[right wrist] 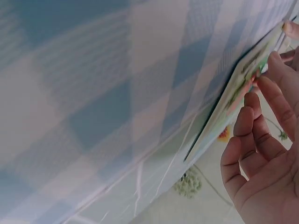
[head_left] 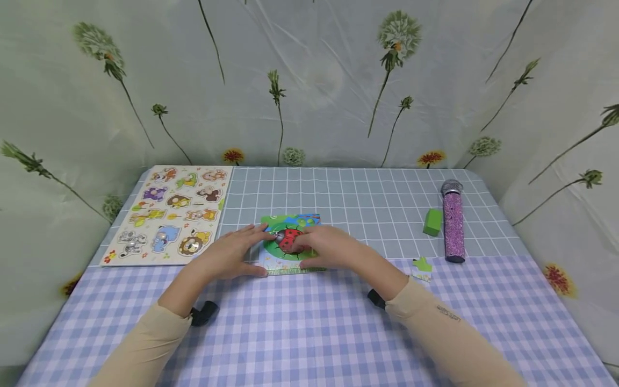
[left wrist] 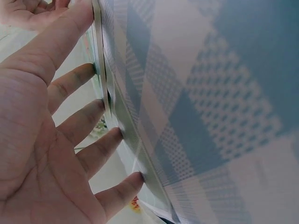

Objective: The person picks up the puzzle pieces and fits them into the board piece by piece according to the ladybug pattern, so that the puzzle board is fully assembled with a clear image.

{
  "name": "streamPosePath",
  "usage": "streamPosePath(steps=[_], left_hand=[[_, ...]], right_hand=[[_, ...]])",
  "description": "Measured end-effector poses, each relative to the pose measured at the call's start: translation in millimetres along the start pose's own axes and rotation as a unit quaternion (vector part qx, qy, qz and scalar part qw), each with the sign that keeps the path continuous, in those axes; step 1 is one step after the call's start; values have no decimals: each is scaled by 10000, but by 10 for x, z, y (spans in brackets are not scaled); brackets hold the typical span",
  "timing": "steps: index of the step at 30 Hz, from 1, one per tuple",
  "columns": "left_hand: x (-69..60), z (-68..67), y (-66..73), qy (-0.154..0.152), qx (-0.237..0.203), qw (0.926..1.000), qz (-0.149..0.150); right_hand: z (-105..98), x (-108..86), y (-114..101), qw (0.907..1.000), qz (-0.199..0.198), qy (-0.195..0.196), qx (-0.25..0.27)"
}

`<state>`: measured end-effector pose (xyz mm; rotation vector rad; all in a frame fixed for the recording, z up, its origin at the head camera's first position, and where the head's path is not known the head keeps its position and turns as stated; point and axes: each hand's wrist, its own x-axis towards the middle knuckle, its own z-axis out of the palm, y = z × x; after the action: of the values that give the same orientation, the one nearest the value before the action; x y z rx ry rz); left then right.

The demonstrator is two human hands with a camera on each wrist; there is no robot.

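Note:
A ladybug jigsaw puzzle (head_left: 286, 264) lies flat near the middle of the table. My left hand (head_left: 236, 252) is spread at its left side, with the thumb at the front left corner and a fingertip on the picture by the ladybug's head. In the left wrist view those fingers (left wrist: 84, 120) are long and apart, holding nothing. My right hand (head_left: 333, 247) is over the puzzle's right part, index finger and thumb touching it. Its other fingers (right wrist: 244, 122) bend loosely in the right wrist view. I see no piece between them.
One loose jigsaw piece (head_left: 422, 269) lies to the right. Beyond it are a green block (head_left: 432, 222) and a glittery purple microphone (head_left: 453, 226). An animal peg puzzle board (head_left: 169, 215) lies at the left. A flowered cloth (head_left: 319, 80) hangs behind the table.

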<state>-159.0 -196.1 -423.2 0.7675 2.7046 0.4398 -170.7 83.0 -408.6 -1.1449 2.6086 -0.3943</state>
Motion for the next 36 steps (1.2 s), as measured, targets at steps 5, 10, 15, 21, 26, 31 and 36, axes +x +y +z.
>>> streamPosePath(steps=[5,10,15,21,26,31,36], left_hand=[[-17,-17,9,95,192,9998,56],[-37,-19,17,280,330,9990,149],[-53,-16,24,430,326,9984,167],[-69,18,37,648,407,9964,377],[-91,46,79,812,351,9926,835],[-121,71,140,739,452,9888,1212],[-143,94,217,559,375,9888,1333]], right_hand=[[-102,-205,66,9993,288,83,227],[-182,-474,190,9978,499,202,395],[-217,-747,334,9951,795,217,538],[-233,-1079,480,9906,1143,261,703],[-256,-1399,547,9859,1417,418,790],[-266,-1695,578,9784,1820,587,783],[-213,-1925,648,9686,2254,681,795]])
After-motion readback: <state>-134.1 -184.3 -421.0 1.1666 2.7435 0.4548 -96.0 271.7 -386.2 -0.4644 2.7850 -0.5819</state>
